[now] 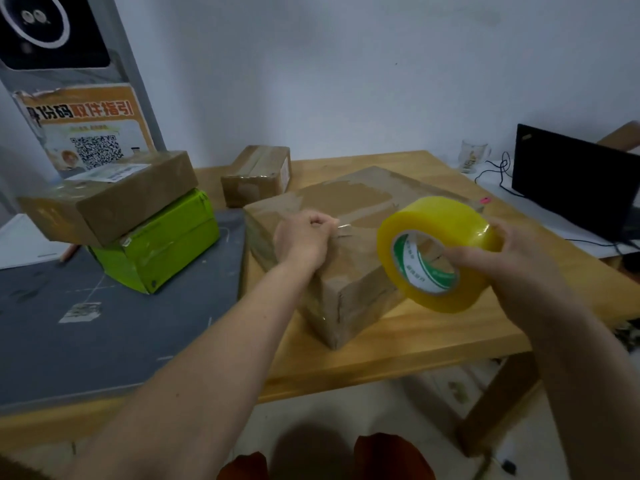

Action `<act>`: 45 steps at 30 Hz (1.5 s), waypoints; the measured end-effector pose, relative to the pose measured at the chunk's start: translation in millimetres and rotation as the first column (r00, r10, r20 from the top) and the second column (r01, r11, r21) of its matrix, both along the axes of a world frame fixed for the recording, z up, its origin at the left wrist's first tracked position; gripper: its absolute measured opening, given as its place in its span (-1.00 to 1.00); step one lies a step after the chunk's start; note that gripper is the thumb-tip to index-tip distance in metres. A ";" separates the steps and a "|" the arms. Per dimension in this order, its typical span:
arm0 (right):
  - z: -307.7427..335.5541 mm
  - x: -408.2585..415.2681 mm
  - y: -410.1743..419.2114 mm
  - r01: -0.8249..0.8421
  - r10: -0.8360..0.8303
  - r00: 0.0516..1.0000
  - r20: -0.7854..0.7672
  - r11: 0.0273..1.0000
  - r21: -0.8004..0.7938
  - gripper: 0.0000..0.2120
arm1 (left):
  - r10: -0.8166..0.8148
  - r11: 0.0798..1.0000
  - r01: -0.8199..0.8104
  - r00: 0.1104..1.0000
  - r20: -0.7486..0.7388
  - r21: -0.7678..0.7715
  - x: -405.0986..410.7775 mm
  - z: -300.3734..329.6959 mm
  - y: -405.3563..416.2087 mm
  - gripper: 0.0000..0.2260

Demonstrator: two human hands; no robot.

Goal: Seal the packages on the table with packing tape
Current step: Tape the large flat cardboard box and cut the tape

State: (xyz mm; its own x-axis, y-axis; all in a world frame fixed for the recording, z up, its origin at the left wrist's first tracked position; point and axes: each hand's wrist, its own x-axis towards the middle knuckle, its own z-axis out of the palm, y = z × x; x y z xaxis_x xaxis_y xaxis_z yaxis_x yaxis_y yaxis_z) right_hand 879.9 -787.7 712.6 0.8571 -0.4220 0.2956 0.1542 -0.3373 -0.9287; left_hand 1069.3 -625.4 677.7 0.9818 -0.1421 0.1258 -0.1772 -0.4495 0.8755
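Tape roll (437,252), yellow with a green and white core, is sitting in your right hand (491,252), held up over the near right part of the big box (341,244). Your fingers (450,252) are curling round the roll, some reaching into the core, so the grip is firm. Your left hand (304,237) is lying on top of the big box with its fingers curled tight, pinching the loose tape end (343,228), which is showing as a small clear strip just beside your knuckles. Whether that strip is already touching the cardboard, I cannot tell.

The big box is lying on the wooden desk (433,330), near its middle, and its top is already carrying patches of brown tape. Behind it a small box (258,174) is sitting near the wall. To your left, a flat brown box (110,195) is resting on a green box (156,240), both standing on a grey mat (104,323). A poster (86,129) with a printed code is leaning behind them. On the far right a black laptop (571,181) is standing open, with a cable (498,174) trailing beside it.
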 end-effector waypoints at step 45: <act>64.0 87.6 17.9 -0.048 -0.063 0.954 -0.293 0.934 -0.355 -0.50 | -0.666 0.568 0.455 0.744 0.058 0.686 11.4 7.6 24.4 -0.54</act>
